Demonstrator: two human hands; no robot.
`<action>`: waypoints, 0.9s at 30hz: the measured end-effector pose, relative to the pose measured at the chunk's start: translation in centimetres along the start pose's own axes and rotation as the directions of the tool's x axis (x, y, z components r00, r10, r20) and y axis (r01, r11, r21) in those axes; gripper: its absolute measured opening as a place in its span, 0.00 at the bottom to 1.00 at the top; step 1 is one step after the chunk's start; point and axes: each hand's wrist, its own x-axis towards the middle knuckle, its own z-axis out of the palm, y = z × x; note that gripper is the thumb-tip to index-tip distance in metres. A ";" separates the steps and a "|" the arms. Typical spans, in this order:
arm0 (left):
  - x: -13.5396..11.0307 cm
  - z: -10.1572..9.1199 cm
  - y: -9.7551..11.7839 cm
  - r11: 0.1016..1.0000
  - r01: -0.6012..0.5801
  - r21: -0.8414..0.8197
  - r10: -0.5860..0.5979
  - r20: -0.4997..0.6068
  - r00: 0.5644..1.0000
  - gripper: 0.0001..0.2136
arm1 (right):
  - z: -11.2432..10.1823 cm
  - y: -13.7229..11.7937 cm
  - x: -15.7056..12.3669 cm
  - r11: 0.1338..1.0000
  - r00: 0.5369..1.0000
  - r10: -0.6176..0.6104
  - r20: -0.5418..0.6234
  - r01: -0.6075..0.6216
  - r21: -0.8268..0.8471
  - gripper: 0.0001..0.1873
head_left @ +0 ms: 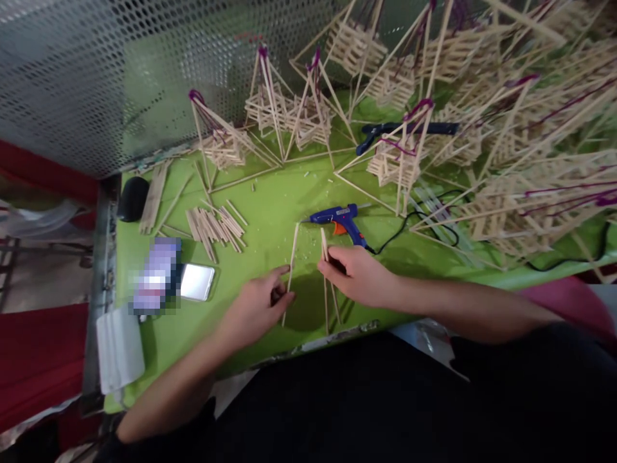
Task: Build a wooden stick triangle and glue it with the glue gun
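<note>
Holding sticks [324, 239], table [277, 202] (green), perforated panel [202, 64]

Here in front of me stretches a bright green tabletop [270, 212], its near edge [332, 335] scuffed and worn. Behind it rises a perforated metal panel [77, 71], catching a hazy shine! Off to my left, red fabric [43, 363] shows beside pale floor [29, 283].
</note>
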 end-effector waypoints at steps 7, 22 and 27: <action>-0.4 1.2 -1.4 0.946 0.009 0.323 0.030 -0.115 0.993 0.32 | -0.6 -0.1 0.5 0.898 1.000 0.017 0.002 -0.015 -0.440 0.17; -1.3 2.5 0.0 0.772 -0.082 0.630 0.086 0.025 0.996 0.13 | 1.3 0.4 -0.1 0.634 0.986 0.100 0.131 0.039 -0.772 0.15; -0.7 2.7 0.3 0.771 -0.040 0.636 0.019 0.039 0.999 0.17 | 0.9 0.4 0.7 0.673 0.990 0.097 0.105 0.012 -0.739 0.15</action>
